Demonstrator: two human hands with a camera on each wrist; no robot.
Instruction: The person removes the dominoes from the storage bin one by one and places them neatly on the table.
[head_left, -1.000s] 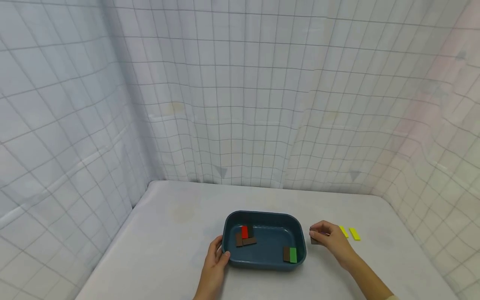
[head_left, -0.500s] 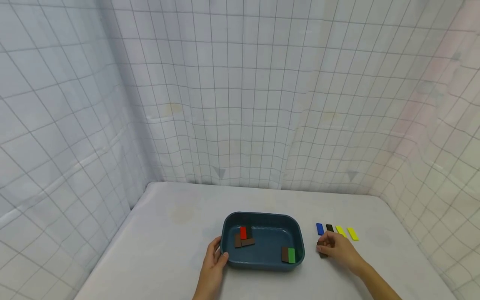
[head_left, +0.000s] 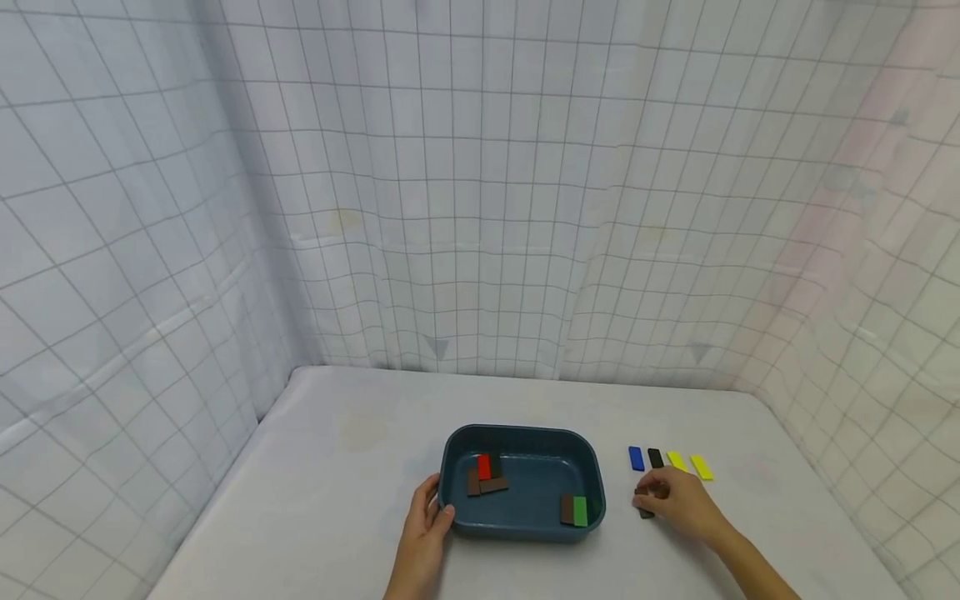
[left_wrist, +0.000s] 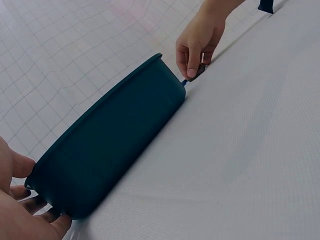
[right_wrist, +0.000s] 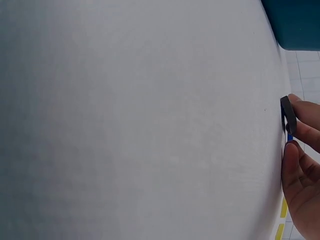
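Observation:
My left hand (head_left: 423, 533) grips the left end of a dark teal plastic tub (head_left: 517, 532), thumb at the rim and fingers against the outer wall. Inside the tub lie a red tile (head_left: 483, 467), a green tile (head_left: 581, 511) and several brown or dark ones, including a brown tile (head_left: 567, 508) beside the green. To the right of the tub, my right hand (head_left: 678, 502) pinches a dark brown tile (right_wrist: 288, 115) low at the table surface. Its fingers partly hide that tile in the head view.
Behind the right hand, a blue tile (head_left: 637, 458), a black tile (head_left: 656, 457), a yellow tile (head_left: 676, 460) and another yellow tile (head_left: 702, 467) lie in a row. A white cloth covers the table (head_left: 352, 483); gridded white curtains (head_left: 495, 250) enclose its back and sides.
My right hand has moved away from the tub's right side, rightward and nearer to me, with the brown tile. The blue and black tiles have come into view. My left hand keeps its grip.

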